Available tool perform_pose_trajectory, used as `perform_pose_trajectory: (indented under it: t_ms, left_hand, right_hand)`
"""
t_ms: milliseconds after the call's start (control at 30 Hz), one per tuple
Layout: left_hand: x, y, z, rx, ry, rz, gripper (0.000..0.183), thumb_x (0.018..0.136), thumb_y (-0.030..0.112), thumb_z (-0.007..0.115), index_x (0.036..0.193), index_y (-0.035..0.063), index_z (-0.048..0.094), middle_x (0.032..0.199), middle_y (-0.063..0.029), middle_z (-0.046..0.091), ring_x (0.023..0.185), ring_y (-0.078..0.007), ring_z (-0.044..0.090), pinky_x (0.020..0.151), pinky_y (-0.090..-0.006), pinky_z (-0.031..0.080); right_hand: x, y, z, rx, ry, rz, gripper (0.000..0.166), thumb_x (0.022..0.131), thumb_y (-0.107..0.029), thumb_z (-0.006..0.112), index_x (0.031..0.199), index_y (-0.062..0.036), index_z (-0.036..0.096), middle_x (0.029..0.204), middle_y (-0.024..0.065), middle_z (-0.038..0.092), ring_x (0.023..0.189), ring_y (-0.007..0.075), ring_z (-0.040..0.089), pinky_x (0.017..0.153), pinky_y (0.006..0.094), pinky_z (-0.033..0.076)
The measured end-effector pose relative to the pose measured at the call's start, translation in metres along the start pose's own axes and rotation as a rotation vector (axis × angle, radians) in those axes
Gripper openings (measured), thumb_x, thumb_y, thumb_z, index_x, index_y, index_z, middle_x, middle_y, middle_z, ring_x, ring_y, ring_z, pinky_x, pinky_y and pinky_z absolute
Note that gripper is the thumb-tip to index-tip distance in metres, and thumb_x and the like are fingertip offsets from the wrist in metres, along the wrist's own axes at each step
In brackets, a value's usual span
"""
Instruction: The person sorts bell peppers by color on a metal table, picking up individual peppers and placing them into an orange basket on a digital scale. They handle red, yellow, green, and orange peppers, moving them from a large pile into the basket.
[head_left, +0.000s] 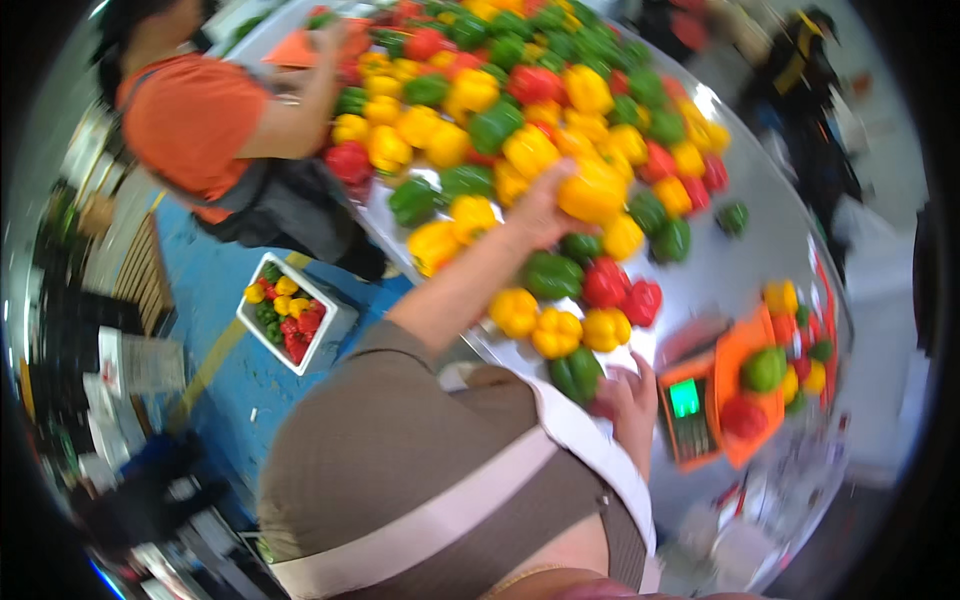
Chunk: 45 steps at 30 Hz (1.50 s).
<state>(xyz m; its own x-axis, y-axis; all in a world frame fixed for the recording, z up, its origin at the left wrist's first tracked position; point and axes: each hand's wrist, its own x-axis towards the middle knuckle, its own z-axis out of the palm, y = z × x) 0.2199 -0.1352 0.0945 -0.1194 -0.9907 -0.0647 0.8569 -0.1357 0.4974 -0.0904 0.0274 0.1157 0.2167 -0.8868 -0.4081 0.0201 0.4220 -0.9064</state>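
Note:
My left hand (551, 206) is stretched over the heap and grips a yellow bell pepper (592, 189). Close to my body is my right hand (630, 397), blurred, with some fingers spread; its palm side is hidden. A green bell pepper (576, 373) lies beside it. Between my hands are a red bell pepper (642, 302), yellow bell peppers (556, 332) and another green one (553, 275). Right of my right hand stands an orange digital scale (686, 420) with a lit green display. Its orange pan (739, 349) carries a green and a red pepper.
Mixed bell peppers (510, 49) are heaped across the metal table (757, 247). A co-worker in an orange shirt (191, 124) stands at its left side. On the blue floor (225, 405) sits a white foam box (334, 330) of peppers. Packed peppers (806, 364) lie beyond the scale.

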Motion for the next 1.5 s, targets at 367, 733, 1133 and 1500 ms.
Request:
perform_pose_trajectory:
  t_ms: [367, 733, 1133, 1500]
  left_hand:
    - [-0.063, -0.092, 0.066, -0.462, -0.229, -0.541, 0.058, 0.104, 0.048, 0.042, 0.145, 0.0071, 0.047, 0.142, -0.0144, 0.057, 0.123, -0.0313, 0.061, 0.097, -0.0535, 0.055]
    - [-0.087, -0.121, 0.043, 0.397, -0.168, -0.456, 0.059, 0.100, 0.064, 0.044, 0.140, 0.0203, 0.051, 0.126, -0.0028, 0.065, 0.111, -0.0199, 0.064, 0.070, -0.0381, 0.059]
    - [-0.090, -0.104, 0.043, 0.004, -0.135, -0.598, 0.065, 0.099, 0.069, 0.042, 0.127, 0.0145, 0.064, 0.107, -0.0064, 0.073, 0.078, -0.0229, 0.072, 0.059, -0.0282, 0.052]
    - [-0.099, -0.114, 0.062, 0.326, -0.132, -0.498, 0.067, 0.100, 0.068, 0.041, 0.135, 0.0136, 0.056, 0.119, -0.0068, 0.066, 0.101, -0.0203, 0.066, 0.069, -0.0330, 0.056]
  right_hand:
    - [0.034, -0.056, 0.016, -0.450, 0.116, -0.656, 0.098, 0.075, -0.018, 0.087, 0.156, -0.0073, 0.032, 0.149, 0.0137, 0.046, 0.128, 0.0277, 0.055, 0.107, 0.0393, 0.044]
    - [0.029, -0.009, -0.007, -0.282, -0.030, -0.516, 0.084, 0.082, -0.006, 0.076, 0.155, -0.0013, 0.034, 0.144, 0.0168, 0.052, 0.131, 0.0287, 0.054, 0.110, 0.0413, 0.045]
    - [0.027, -0.007, -0.016, -0.386, 0.033, -0.389, 0.034, 0.106, -0.013, 0.044, 0.130, 0.0046, 0.061, 0.130, 0.0136, 0.059, 0.103, 0.0185, 0.065, 0.080, 0.0303, 0.055]
    - [0.012, -0.015, -0.009, -0.154, -0.087, -0.416, 0.081, 0.090, 0.000, 0.063, 0.159, -0.0043, 0.021, 0.148, 0.0166, 0.042, 0.133, 0.0264, 0.048, 0.109, 0.0383, 0.043]
